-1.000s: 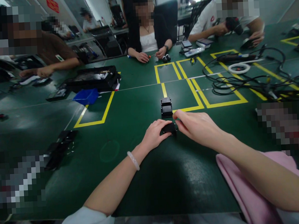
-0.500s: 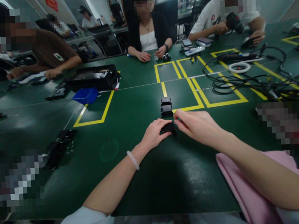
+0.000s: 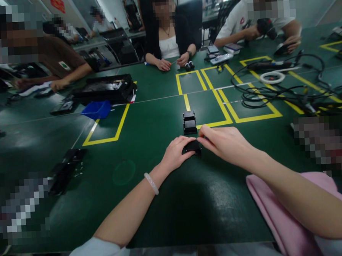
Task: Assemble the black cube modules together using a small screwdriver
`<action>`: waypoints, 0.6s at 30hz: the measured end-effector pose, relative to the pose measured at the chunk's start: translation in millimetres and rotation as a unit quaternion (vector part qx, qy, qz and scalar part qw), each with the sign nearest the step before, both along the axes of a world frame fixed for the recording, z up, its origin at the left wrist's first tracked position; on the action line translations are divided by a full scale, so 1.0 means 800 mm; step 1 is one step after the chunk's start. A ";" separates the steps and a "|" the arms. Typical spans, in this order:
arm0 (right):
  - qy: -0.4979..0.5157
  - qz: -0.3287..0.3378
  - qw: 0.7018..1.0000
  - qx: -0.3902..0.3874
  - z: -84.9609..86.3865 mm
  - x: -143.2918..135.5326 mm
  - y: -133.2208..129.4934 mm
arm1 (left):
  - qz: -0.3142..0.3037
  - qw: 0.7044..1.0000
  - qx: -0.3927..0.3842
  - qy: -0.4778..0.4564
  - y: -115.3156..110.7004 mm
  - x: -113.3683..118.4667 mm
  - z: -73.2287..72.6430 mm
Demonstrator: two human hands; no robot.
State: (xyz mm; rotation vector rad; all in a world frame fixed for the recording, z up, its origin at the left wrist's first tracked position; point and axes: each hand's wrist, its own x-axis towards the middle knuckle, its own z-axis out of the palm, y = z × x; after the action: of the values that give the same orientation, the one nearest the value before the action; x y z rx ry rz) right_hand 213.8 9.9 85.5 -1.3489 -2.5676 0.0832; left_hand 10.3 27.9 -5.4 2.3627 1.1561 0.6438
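My left hand, a pale bracelet at its wrist, grips a small black block-shaped part between thumb and fingers, low on the green table. My right hand is at that part's right upper corner, thumb and index finger pinched together. Whatever sits in this pinch is too small to make out. Just beyond both hands stand two similar black parts, one behind the other and apart from my fingers.
Black parts lie in a row at left. Farther back are a blue bin and a black tray. Black cables coil at right; a pink cloth lies under my right forearm. Several people sit around the table.
My right fingertips have shifted slightly at the black part's corner. My left hand keeps its hold, and the two parts beyond stay in place.
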 end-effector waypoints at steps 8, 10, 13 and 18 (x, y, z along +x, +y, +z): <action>0.013 0.004 1.000 0.000 -0.002 0.001 0.000 | 0.001 1.000 0.001 -0.007 0.000 0.000 -0.001; 0.007 0.003 1.000 0.004 -0.002 0.001 0.001 | 0.002 1.000 0.000 -0.006 0.000 0.000 -0.001; -0.006 -0.008 1.000 0.016 -0.002 0.001 0.002 | 0.003 1.000 0.001 -0.003 0.000 0.000 -0.001; -0.003 -0.001 1.000 0.026 0.000 -0.001 0.000 | 0.000 1.000 0.005 -0.008 0.000 -0.001 -0.002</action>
State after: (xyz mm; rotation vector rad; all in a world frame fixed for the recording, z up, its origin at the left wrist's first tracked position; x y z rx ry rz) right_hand 213.3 9.7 85.4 -1.3357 -2.5551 0.0130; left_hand 9.7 27.7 -7.1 2.3610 1.1490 0.6685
